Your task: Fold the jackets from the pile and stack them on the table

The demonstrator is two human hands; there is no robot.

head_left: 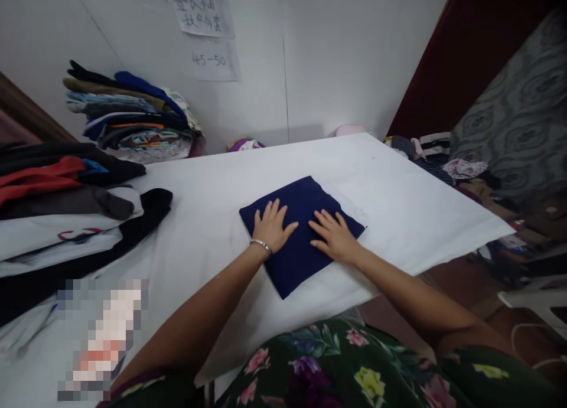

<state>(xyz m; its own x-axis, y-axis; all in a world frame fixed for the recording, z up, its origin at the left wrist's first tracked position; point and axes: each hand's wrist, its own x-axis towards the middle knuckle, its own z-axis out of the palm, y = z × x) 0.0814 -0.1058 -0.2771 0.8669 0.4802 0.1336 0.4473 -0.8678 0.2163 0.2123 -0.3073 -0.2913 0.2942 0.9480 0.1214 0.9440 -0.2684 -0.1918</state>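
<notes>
- My left hand [273, 228] and right hand [335, 238] lie spread on the blue cloth [299, 254].
- One corner points at me; I can't tell its long side.

The tabletop [425, 219] offers free room right of the cloth [302, 242] and behind it, toward the wall [328, 59]. Piled clothes [88, 201] block the left end.
</notes>
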